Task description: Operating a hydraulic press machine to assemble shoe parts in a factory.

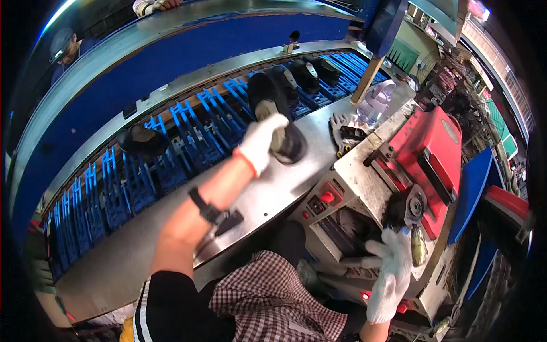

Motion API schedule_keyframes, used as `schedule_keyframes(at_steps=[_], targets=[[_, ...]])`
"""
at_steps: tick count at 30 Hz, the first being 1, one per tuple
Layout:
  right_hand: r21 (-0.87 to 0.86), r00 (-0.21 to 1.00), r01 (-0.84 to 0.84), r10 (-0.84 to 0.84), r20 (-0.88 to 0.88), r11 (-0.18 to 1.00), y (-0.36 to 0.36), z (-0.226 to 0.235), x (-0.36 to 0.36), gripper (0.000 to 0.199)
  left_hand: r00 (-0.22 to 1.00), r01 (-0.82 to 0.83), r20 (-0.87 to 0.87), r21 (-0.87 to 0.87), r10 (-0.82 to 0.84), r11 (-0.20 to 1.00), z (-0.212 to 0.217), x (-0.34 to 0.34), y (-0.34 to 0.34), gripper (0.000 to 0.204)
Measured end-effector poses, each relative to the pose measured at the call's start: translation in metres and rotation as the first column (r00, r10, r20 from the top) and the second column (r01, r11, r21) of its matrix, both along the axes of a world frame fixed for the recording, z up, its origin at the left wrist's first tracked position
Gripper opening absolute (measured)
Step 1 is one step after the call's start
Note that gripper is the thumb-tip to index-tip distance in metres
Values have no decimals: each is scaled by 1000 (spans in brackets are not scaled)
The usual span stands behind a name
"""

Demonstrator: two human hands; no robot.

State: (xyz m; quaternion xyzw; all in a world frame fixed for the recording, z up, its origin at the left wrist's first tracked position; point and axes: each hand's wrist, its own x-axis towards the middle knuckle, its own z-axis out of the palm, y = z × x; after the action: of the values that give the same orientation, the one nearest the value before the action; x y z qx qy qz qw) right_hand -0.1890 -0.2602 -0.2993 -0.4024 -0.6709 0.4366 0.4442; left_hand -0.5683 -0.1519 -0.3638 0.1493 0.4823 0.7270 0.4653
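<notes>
My left hand [261,142], in a white knit glove, is closed round the middle of a black shoe [292,145] at its beige-lined opening. The shoe is tilted, one end over the steel ledge and the other over a conveyor of blue slats [188,128]. More black shoes, among them one [307,75] just beyond and another [139,141] to the left, rest on the slats. My right hand [392,273], also gloved in white, has its fingers apart and holds nothing visible. It is beside a machine with a red cover [430,154], below its dark round part [416,204].
A steel ledge [137,251] runs along the conveyor, with a blue beam [171,62] behind. A clear lilac container [375,102] and a patterned glove [345,134] lie at the ledge's right end. Another person [64,48] is at the far left; a co-worker's hand [165,4] shows at the top.
</notes>
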Motion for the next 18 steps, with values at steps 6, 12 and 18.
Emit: schedule_keyframes(at_steps=[6, 12, 18], targets=[[71, 986, 115, -123, 111, 991, -1, -24, 15, 91, 799, -389, -570, -250, 189, 887, -17, -97, 127, 101], [130, 941, -96, 47, 335, 987, 10, -25, -6, 73, 541, -525, -815, -520, -207, 674, -95, -137, 184, 91], [42, 958, -151, 136, 252, 988, 8, -39, -1, 65, 600, -256, -715, -596, -358, 761, -89, -124, 127, 101]])
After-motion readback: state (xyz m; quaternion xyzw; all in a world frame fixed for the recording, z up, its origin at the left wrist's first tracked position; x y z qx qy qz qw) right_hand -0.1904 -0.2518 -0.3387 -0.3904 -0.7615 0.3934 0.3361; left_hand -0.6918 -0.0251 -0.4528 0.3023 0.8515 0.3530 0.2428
